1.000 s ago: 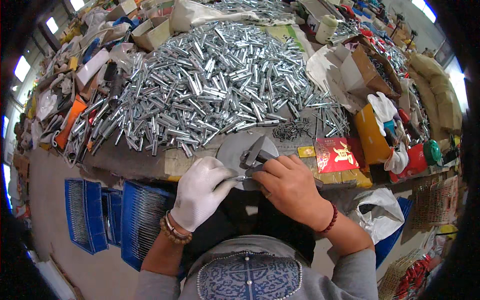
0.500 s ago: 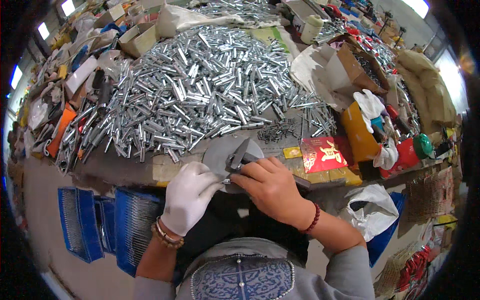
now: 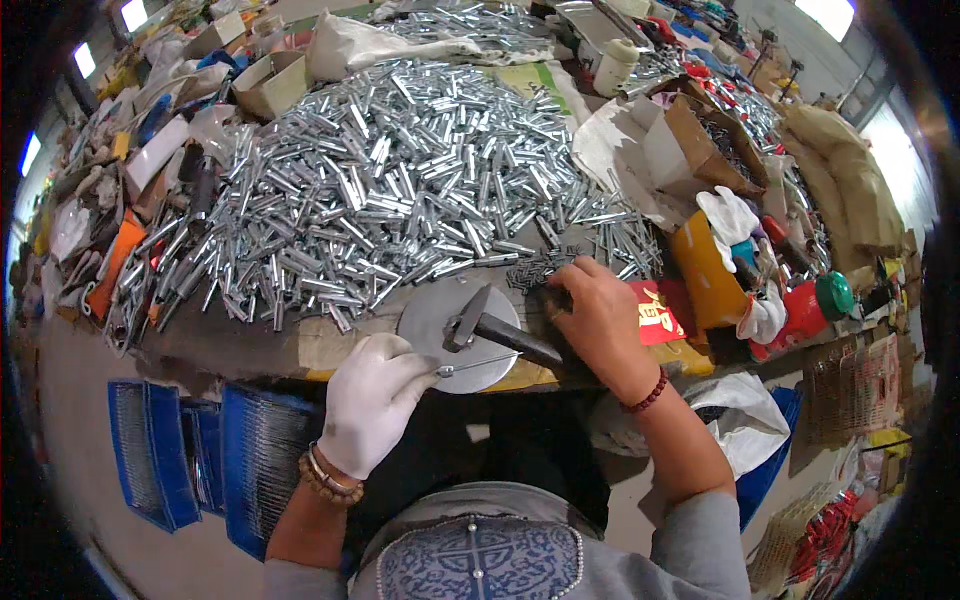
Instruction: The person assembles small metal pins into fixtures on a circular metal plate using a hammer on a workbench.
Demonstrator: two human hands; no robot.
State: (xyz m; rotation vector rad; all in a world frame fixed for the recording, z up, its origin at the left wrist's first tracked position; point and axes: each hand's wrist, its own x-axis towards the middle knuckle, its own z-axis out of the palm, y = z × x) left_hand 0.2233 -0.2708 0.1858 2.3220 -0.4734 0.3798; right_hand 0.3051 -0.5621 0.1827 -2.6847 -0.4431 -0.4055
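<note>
One metal rod [image 3: 482, 362] was in hand and, it seemed, unfinished: the gloved left hand [image 3: 372, 398] had its grip closed on one end, over the grey disc [image 3: 424, 308], where the hammer [image 3: 515, 338] lay unheld. The bare right hand [image 3: 603, 322] was beside small dark pins [image 3: 530, 270] (whether its grip had one, I could not tell). Many metal tubes [image 3: 380, 180] lay heaped on the tabletop [image 3: 380, 322]; how many were finished was unclear.

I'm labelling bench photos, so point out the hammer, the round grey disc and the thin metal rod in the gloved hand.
Hammer [image 3: 502, 330], head view: on the handle near the head.
Round grey disc [image 3: 423, 318], head view: on its bare left part.
Thin metal rod [image 3: 482, 362], head view: middle of its exposed length.
</note>
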